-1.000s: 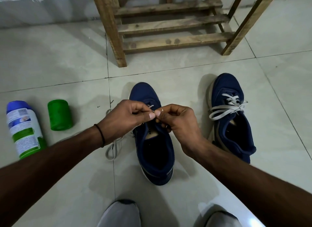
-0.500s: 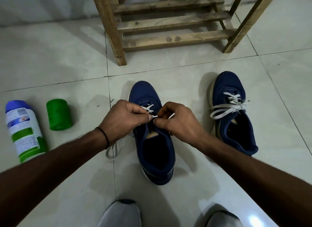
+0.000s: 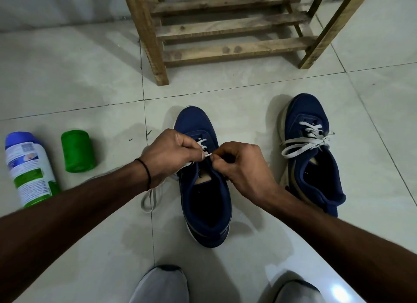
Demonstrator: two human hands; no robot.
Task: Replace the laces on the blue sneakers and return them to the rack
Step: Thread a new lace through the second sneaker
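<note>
Two blue sneakers stand on the tiled floor. The left sneaker point(image 3: 204, 203) is in the middle, partly laced with a white lace point(image 3: 202, 144). My left hand point(image 3: 168, 155) pinches the lace tip over the eyelets. My right hand point(image 3: 242, 166) has curled fingers at the shoe's right eyelet edge, touching the same lace end. A loose loop of lace point(image 3: 150, 200) trails on the floor under my left wrist. The right sneaker point(image 3: 312, 158) stands apart, fully laced and tied with a white lace. The wooden rack point(image 3: 228, 26) stands behind the shoes.
A white and green bottle with a blue cap point(image 3: 29, 169) lies at the far left. A green spool point(image 3: 77, 151) lies beside it. My knees in grey trousers point(image 3: 161, 285) show at the bottom edge. A wall runs along the top left.
Both hands have shifted slightly toward the toe of the left sneaker. More white lace now shows across the eyelets, with the lace tip sticking out between my fingers.
</note>
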